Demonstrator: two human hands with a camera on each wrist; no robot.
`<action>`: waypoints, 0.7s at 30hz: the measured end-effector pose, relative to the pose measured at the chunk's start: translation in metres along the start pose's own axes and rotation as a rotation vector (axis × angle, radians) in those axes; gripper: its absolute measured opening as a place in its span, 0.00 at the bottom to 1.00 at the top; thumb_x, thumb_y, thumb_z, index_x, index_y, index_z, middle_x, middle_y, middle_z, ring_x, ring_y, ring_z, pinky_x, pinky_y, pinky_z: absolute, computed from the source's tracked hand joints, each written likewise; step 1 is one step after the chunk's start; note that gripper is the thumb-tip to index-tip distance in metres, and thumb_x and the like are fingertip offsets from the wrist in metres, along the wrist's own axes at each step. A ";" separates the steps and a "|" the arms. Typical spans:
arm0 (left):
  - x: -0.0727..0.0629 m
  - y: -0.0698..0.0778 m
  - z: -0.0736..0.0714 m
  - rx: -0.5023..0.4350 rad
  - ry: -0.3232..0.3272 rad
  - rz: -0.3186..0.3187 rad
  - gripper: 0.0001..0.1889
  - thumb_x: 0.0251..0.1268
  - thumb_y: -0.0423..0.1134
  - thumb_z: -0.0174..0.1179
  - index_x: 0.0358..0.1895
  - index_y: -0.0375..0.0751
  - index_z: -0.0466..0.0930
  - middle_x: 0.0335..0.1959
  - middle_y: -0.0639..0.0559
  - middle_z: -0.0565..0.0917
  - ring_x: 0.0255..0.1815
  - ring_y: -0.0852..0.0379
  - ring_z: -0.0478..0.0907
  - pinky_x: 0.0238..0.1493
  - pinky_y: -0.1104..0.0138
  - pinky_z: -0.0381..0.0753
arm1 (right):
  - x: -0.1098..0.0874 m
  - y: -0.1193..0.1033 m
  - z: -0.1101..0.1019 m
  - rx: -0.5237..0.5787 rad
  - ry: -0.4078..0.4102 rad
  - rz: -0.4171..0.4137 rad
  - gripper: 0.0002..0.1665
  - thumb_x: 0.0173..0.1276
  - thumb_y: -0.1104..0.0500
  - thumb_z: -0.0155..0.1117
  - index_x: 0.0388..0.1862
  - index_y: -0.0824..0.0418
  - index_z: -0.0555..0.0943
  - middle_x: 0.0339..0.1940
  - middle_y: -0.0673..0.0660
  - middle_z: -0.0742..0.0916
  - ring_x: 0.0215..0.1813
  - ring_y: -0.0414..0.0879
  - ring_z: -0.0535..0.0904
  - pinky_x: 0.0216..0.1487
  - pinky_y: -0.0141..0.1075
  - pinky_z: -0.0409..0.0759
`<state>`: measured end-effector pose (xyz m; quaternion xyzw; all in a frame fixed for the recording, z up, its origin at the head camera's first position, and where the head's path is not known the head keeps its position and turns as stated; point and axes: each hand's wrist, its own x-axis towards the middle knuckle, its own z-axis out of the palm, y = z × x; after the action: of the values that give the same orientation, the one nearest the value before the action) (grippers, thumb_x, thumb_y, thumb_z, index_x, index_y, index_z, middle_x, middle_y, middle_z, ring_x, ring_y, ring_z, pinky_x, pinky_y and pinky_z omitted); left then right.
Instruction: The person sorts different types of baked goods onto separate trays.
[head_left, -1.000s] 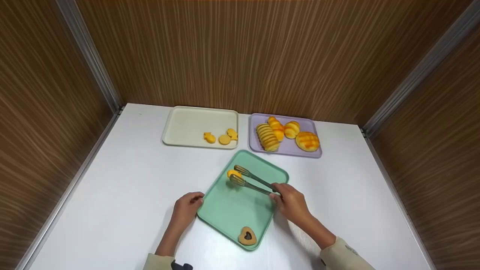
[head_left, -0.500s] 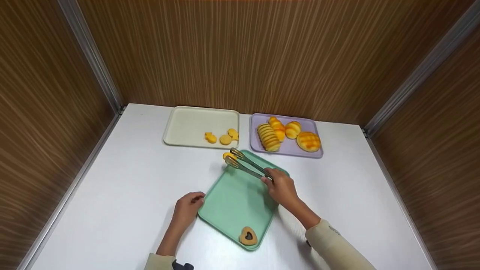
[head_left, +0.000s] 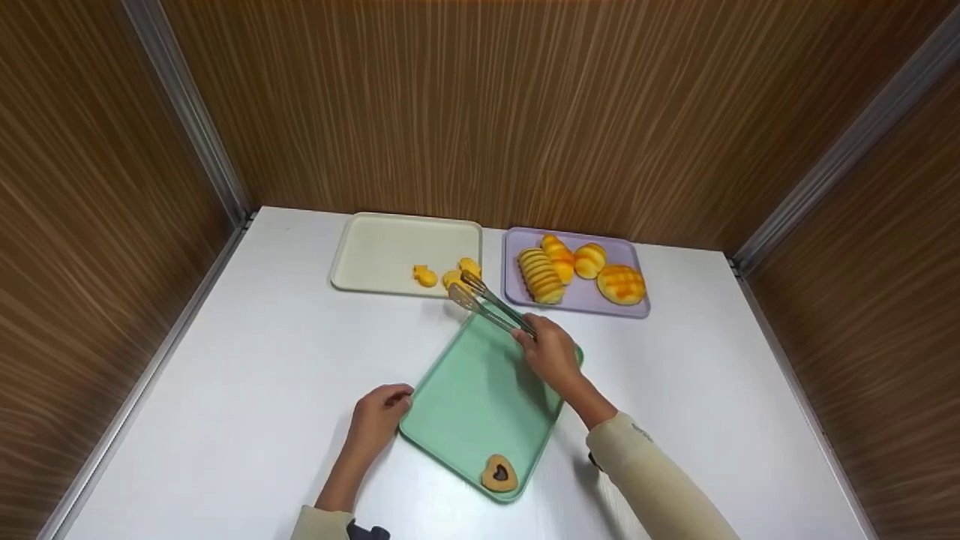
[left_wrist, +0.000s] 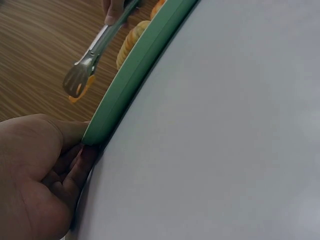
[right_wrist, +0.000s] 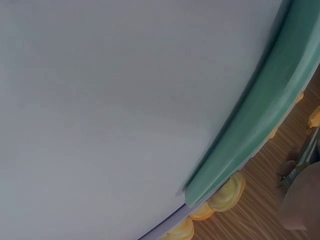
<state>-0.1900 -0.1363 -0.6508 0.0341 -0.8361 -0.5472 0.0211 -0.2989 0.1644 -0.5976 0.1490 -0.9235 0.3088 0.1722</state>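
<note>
My right hand (head_left: 551, 352) grips metal tongs (head_left: 491, 316), which reach over the far corner of the green tray (head_left: 480, 405). Between the tong heads is a small yellow-orange piece (head_left: 460, 284), partly hidden by them; the left wrist view also shows this piece (left_wrist: 88, 89). It hangs at the front edge of the cream tray (head_left: 397, 247), close to several small yellow cookies, one fish-shaped (head_left: 425, 277). My left hand (head_left: 376, 416) pinches the green tray's left rim, thumb above and fingers curled below. A heart-shaped cookie (head_left: 499, 474) with a dark centre lies in the near corner.
The purple tray (head_left: 592, 301) at the back right bears several breads, including a ridged roll (head_left: 541, 276) and a round bun (head_left: 622, 284). Wood-grain panels (head_left: 465, 105) enclose the white table (head_left: 247, 360) at the back and both sides.
My right hand has carried the tongs and the yellow-orange piece from over the green tray, away from me, to the cream tray's front edge. My left hand keeps its place on the rim.
</note>
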 end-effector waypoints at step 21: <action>0.000 0.000 0.001 -0.024 0.006 0.021 0.10 0.69 0.33 0.62 0.49 0.39 0.87 0.41 0.48 0.87 0.43 0.54 0.81 0.47 0.62 0.80 | 0.060 -0.010 0.040 0.000 -0.025 0.161 0.14 0.71 0.53 0.67 0.43 0.64 0.83 0.36 0.59 0.88 0.39 0.55 0.83 0.44 0.52 0.79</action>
<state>-0.1897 -0.1357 -0.6508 0.0265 -0.8298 -0.5567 0.0297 -0.3580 0.1213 -0.5978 0.0779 -0.9346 0.3196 0.1353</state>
